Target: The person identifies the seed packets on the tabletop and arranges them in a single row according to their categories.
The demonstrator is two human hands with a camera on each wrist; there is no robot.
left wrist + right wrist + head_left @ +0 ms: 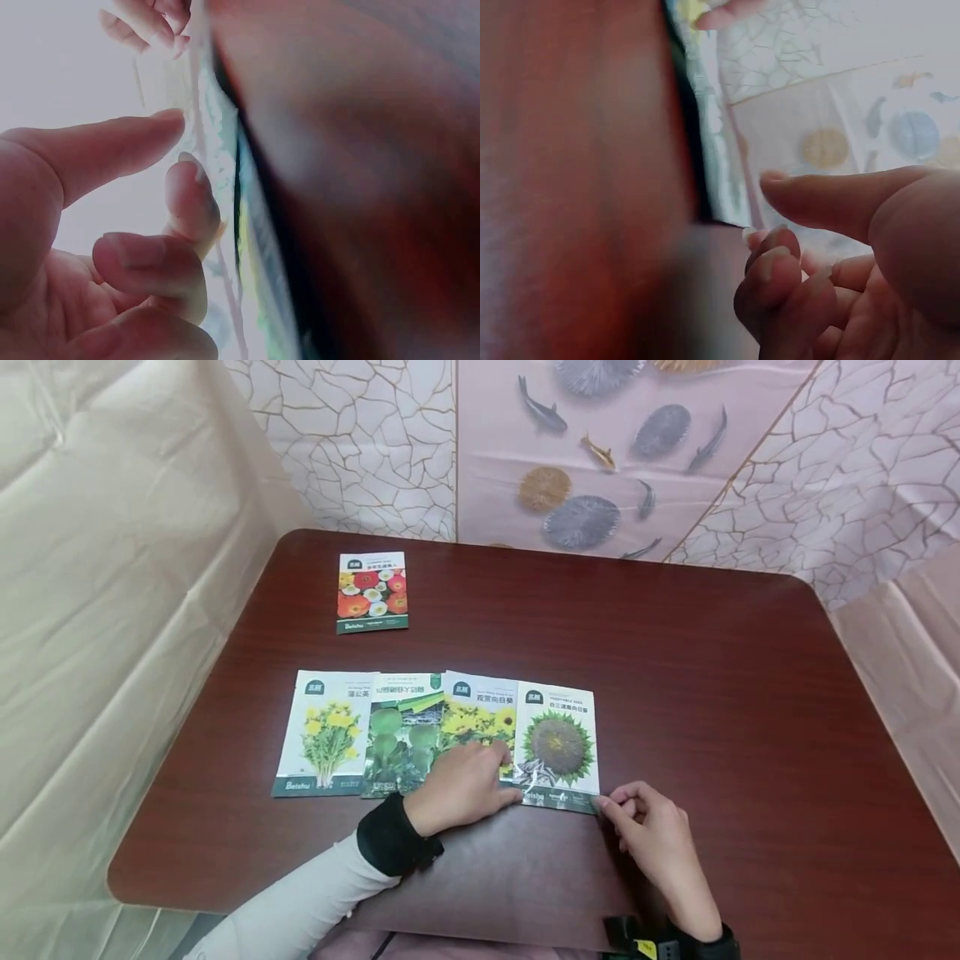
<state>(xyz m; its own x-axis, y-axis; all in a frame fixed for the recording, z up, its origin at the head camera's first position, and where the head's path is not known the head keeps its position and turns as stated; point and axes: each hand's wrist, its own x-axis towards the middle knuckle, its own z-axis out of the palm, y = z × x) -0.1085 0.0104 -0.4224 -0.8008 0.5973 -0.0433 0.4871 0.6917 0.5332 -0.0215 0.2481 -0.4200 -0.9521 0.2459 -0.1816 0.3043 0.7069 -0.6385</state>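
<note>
Four seed packets lie side by side in a row in the head view: one with a yellow-flowered plant (331,739), one with green leaves (387,727), one with yellow sunflowers (480,697) and one with a large sunflower head (557,735). My left hand (461,785) lies over the lower part of the yellow-sunflower packet, partly hiding it. Its thumb reaches the sunflower-head packet's lower left corner. At that packet's lower right corner, my right hand (660,835) touches with its thumb. The right wrist view shows that thumb (810,199) apart from the bent fingers.
A packet with red, orange and white flowers (372,593) lies alone farther back on the brown table (712,693). Pale cloth (112,610) hangs along the left side. A patterned backdrop (480,468) stands behind the far edge.
</note>
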